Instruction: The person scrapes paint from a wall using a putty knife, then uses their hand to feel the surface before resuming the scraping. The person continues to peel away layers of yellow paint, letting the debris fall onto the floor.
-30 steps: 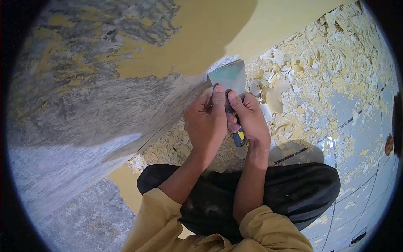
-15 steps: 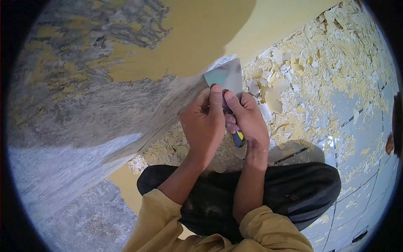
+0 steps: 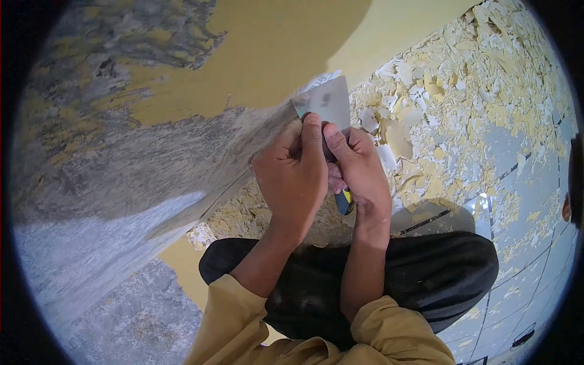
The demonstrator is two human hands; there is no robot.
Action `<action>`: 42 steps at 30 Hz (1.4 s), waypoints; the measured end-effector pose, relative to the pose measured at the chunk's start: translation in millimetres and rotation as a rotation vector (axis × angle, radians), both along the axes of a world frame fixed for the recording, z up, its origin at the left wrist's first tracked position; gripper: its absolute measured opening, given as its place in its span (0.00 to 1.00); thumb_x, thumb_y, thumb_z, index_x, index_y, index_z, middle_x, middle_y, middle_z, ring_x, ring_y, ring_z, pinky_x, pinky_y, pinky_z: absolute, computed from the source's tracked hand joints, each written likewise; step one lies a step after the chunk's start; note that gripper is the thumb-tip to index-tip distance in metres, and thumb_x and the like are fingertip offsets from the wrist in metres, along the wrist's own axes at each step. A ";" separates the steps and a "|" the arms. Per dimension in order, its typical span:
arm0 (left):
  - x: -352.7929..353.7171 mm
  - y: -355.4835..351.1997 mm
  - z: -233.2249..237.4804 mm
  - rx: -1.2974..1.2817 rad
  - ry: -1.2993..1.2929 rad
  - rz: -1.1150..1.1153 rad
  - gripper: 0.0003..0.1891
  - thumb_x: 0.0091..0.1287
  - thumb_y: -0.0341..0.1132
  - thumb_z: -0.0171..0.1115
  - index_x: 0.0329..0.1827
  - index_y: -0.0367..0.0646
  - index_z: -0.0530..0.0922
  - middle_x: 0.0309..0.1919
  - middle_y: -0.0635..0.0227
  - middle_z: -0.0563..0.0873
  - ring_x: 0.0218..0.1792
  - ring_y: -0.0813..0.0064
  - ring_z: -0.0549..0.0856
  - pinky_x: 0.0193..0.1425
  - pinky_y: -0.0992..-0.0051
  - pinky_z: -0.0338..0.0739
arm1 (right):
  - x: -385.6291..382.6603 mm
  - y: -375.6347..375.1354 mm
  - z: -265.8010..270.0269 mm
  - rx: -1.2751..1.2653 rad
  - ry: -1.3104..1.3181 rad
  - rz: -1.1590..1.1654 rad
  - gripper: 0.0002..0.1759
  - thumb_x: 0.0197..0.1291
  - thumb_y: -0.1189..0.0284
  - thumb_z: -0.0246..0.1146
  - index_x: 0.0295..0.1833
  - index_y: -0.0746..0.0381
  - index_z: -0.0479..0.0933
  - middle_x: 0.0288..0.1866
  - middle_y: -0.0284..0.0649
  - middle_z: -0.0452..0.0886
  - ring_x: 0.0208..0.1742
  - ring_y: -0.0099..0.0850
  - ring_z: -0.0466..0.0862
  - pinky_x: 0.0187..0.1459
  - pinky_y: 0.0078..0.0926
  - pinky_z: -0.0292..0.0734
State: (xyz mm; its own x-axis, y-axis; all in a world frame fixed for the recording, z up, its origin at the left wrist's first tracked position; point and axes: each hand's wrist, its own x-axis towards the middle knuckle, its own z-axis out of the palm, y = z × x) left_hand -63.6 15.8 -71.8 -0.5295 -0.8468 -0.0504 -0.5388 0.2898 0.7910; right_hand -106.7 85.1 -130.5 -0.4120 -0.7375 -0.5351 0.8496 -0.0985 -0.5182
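Observation:
Both hands are closed around one scraper with a wide metal blade and a dark handle with a yellow mark. My left hand pinches it near the base of the blade, thumb on top. My right hand wraps the handle, its thumb pointing toward the blade; the handle's end shows below the fingers. The blade's far edge meets the wall low down, where yellow paint borders bare grey plaster. My fingers hide most of the handle.
Flakes of peeled paint lie thickly over the floor along the wall's foot. Grey tiles with dark joints show at the right. My bent legs in dark trousers are below the hands. Shadow falls across part of the wall.
The blade and both hands have shifted slightly up in view, along the wall. The blade's face now looks greyer, with less green reflection. Both hands keep their grip.

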 end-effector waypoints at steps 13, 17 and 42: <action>-10.6 -2.3 8.5 -0.106 0.013 -0.040 0.13 0.69 0.33 0.61 0.28 0.32 0.81 0.21 0.75 0.82 0.24 0.90 0.76 0.27 0.84 0.69 | 2.7 -8.5 11.9 -0.028 -0.124 -0.085 0.26 0.66 0.51 0.59 0.25 0.61 0.70 0.13 0.29 0.66 0.11 0.17 0.63 0.13 0.18 0.57; -8.2 2.9 9.1 -0.002 -0.008 0.030 0.13 0.70 0.34 0.61 0.31 0.32 0.82 0.21 0.74 0.82 0.24 0.90 0.75 0.28 0.83 0.69 | -1.5 -1.0 1.4 -0.153 -0.115 -0.024 0.25 0.66 0.51 0.59 0.26 0.61 0.71 0.13 0.28 0.66 0.11 0.17 0.63 0.13 0.18 0.56; -12.3 -1.4 17.6 -0.039 -0.017 -0.056 0.14 0.68 0.36 0.62 0.27 0.33 0.80 0.17 0.79 0.77 0.22 0.92 0.70 0.24 0.83 0.64 | 0.8 -3.6 10.8 -0.040 -0.098 -0.080 0.26 0.66 0.50 0.58 0.25 0.61 0.71 0.14 0.28 0.66 0.12 0.17 0.63 0.13 0.17 0.57</action>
